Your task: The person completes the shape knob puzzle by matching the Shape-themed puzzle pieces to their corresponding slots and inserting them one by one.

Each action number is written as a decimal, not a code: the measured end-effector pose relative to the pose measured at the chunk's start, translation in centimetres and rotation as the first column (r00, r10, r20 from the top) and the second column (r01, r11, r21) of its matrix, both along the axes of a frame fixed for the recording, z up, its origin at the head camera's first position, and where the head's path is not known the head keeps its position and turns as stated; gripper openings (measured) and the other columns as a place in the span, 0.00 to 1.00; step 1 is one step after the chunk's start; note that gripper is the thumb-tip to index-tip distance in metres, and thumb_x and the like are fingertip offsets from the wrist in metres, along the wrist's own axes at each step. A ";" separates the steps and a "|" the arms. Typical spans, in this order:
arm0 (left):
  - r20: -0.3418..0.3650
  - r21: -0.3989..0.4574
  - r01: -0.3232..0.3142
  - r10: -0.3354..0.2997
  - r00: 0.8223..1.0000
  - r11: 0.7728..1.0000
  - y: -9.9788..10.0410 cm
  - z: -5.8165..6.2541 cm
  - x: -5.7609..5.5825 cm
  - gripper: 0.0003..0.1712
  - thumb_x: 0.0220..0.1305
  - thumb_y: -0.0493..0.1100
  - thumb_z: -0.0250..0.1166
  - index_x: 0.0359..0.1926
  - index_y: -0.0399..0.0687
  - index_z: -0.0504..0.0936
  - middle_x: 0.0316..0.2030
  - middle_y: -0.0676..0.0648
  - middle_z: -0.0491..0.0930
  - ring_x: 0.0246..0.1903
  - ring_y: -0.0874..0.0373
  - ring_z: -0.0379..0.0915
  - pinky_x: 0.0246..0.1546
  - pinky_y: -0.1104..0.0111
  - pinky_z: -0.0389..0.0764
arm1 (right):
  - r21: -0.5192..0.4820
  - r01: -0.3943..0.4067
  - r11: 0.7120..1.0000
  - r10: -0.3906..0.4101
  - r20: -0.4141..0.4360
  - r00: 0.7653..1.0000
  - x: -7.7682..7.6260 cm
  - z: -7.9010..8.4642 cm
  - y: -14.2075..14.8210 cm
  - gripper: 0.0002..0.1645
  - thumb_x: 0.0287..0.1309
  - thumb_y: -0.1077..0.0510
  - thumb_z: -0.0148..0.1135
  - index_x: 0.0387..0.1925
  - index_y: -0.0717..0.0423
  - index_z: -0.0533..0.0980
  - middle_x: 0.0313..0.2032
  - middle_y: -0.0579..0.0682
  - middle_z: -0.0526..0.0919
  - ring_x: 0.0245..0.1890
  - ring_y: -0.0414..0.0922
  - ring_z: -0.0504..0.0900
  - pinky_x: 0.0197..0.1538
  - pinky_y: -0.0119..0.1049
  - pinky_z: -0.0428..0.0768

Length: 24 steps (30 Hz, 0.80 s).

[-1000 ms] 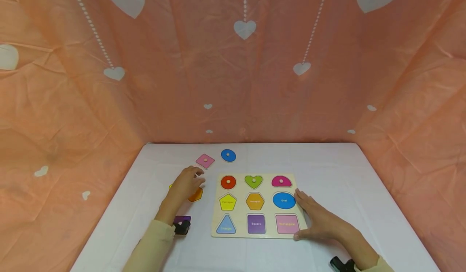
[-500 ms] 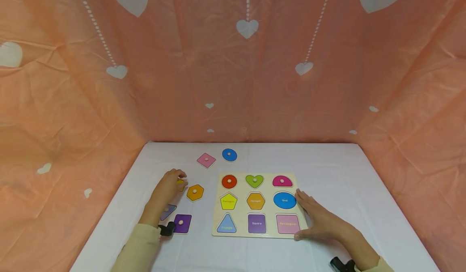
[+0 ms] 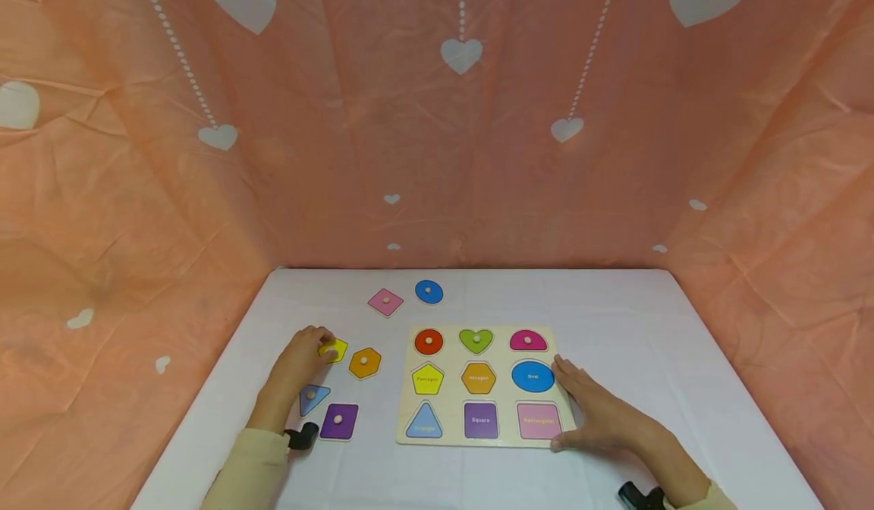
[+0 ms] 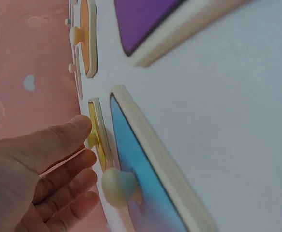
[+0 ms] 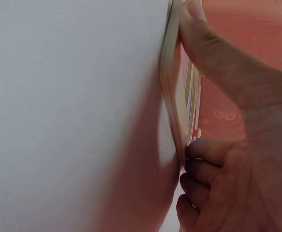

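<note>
In the head view my left hand (image 3: 293,364) is at the left of the table, over a yellow knobbed puzzle piece (image 3: 339,349). Thumb and index finger pinch its small knob, as the left wrist view shows; the piece (image 4: 101,137) is partly behind the fingers there. Just below that hand lies a blue triangle piece (image 3: 311,398). My right hand (image 3: 604,411) rests at the right edge of the wooden shape puzzle board (image 3: 452,396), thumb on the near corner and fairly straight fingers along the side. Red circle, green heart and magenta half-circle pieces sit in its top row.
An orange hexagon piece (image 3: 365,363) lies between the left hand and the board. Nearer is a purple square piece (image 3: 338,422). Toward the back are a pink diamond-looking piece (image 3: 385,302) and a blue oval piece (image 3: 429,291). Pink heart-print cloth (image 3: 464,214) walls the table.
My left hand has moved left from beside the orange hexagon to the yellow piece and taken its knob. The hexagon, triangle and square are now uncovered. My right hand stays at the board.
</note>
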<state>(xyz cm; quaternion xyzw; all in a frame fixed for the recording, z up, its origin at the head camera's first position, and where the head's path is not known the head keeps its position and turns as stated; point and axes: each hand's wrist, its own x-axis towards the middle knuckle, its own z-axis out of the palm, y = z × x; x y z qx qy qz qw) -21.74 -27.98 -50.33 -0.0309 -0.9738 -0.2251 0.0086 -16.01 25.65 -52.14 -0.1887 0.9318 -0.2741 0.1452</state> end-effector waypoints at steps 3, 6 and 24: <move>-0.006 -0.011 0.006 -0.006 1.000 1.000 -0.1 -0.2 0.0 0.14 0.68 0.36 0.74 0.50 0.32 0.84 0.44 0.38 0.82 0.47 0.42 0.79 0.59 0.44 0.80 | 0.000 -0.002 1.000 0.002 0.002 1.000 0.0 0.1 0.0 0.80 0.40 0.32 0.87 0.84 0.61 0.55 0.84 0.62 0.53 0.81 0.71 0.51 0.76 0.68 0.61; -0.010 -0.022 0.010 -0.010 1.000 1.000 -0.2 -0.3 -0.1 0.14 0.68 0.36 0.74 0.50 0.32 0.85 0.43 0.38 0.82 0.46 0.42 0.79 0.58 0.44 0.81 | -0.004 -0.002 1.000 0.002 0.004 1.000 0.0 0.2 0.0 0.80 0.40 0.32 0.87 0.84 0.61 0.55 0.84 0.63 0.53 0.82 0.71 0.50 0.76 0.68 0.60; -0.019 -0.037 -0.031 0.030 0.999 0.999 -0.4 -0.5 -0.2 0.10 0.68 0.37 0.74 0.45 0.34 0.85 0.39 0.41 0.81 0.41 0.46 0.77 0.52 0.47 0.83 | -0.002 0.004 1.000 -0.004 0.011 1.000 0.0 0.3 -0.1 0.80 0.39 0.32 0.87 0.84 0.60 0.55 0.84 0.62 0.53 0.81 0.71 0.51 0.76 0.68 0.61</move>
